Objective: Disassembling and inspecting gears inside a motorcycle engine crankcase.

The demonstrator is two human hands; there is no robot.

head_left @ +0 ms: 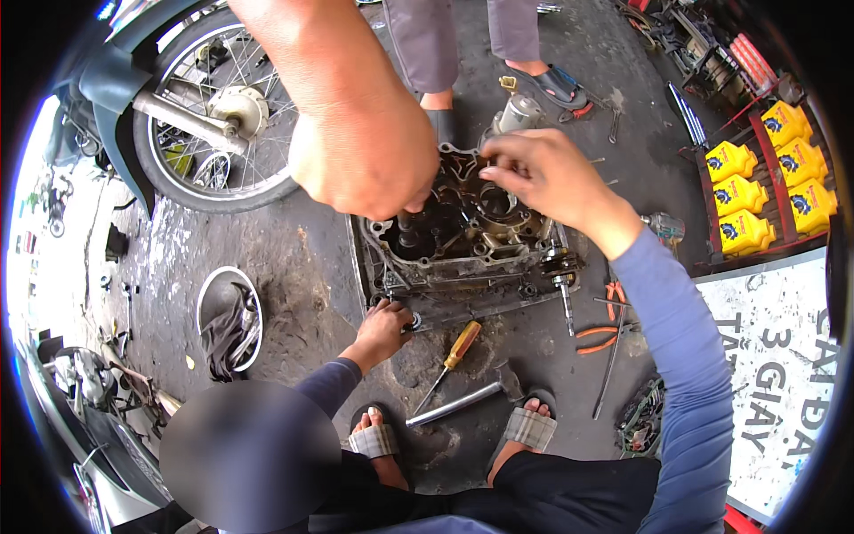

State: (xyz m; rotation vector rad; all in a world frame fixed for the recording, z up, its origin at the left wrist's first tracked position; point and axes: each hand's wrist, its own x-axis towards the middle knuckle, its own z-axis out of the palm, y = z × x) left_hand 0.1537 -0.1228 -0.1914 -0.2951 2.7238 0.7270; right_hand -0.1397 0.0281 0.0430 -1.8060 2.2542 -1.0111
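Note:
An open, oily engine case [458, 265] lies on a flat tray [498, 307] in front of me. My right hand [543, 173] is above its far right side, thumb and fingers pinched together; whatever is between them is too small to make out. Down at the near left corner, my left hand [381, 334] has its fingers curled at a small shiny round metal part [413, 320]. A bare forearm of another person comes from the top, and that person's closed hand [365, 160] reaches over the case's left half. A geared shaft [562, 276] stands at the right edge.
Between my feet and the case lie a yellow-handled screwdriver [462, 345] and a hammer [467, 400]. Orange-handled pliers [598, 340] are to the right. A basin [260, 307] holds a dark rag. A motorcycle wheel [233, 111] stands left; yellow bottles [745, 231] fill a red rack.

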